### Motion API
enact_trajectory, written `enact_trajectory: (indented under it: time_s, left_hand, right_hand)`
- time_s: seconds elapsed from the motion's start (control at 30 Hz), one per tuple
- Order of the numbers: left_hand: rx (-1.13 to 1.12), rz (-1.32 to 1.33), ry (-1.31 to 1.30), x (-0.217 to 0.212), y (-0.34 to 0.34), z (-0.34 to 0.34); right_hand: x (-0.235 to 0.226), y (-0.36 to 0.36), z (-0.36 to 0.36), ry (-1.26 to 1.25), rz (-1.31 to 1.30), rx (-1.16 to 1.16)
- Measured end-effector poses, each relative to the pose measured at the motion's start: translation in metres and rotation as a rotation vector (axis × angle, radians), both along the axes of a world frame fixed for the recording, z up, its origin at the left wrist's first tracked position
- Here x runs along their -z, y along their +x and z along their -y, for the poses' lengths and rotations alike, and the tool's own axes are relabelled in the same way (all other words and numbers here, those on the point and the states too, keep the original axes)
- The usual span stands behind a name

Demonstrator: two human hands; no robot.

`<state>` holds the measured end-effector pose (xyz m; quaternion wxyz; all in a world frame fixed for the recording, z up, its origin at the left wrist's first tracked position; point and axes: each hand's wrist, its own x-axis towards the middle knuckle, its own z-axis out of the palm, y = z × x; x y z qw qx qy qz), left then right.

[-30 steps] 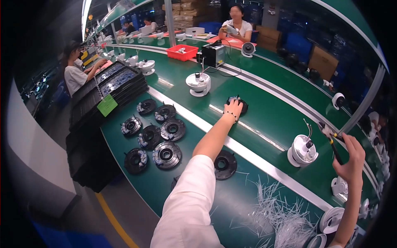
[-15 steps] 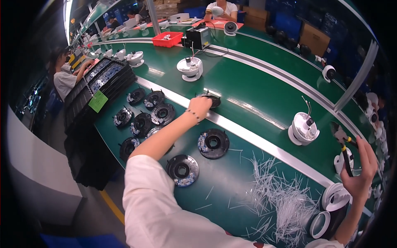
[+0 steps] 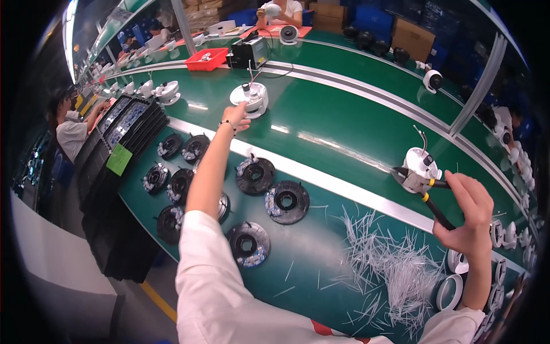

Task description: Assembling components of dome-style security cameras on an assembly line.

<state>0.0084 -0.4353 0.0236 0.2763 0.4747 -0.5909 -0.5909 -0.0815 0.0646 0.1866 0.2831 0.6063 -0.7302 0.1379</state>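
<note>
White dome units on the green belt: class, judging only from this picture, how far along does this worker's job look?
Done, apparently: a pile of clipped white ties lies by the black round parts. In hand: the left hand touches a white dome unit on the belt; the right hand holds cutters beside another unit. Left: wires stick up from both units.

Green bench (image 3: pixel 344 123): black discs (image 3: pixel 286 202), white clippings (image 3: pixel 389 264).

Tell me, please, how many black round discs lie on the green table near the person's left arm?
9 show: two near the black trays, two below them, one at the edge, three right of the arm, one partly behind it; more may be hidden.
</note>
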Motion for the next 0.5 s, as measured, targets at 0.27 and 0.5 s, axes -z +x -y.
enact_trajectory:
  time_s: [0.27, 0.5]
  left_hand:
    - [-0.206, -0.580, 0.383, 0.060, -0.063, 0.047]
    - [0.244, -0.500, 0.077, -0.007, -0.046, -0.073]
  right_hand:
    - [0.023, -0.017, 0.000, 0.057, 0.558, -0.061]
    - [0.042, -0.029, 0.022, -0.028, 0.581, -0.065]
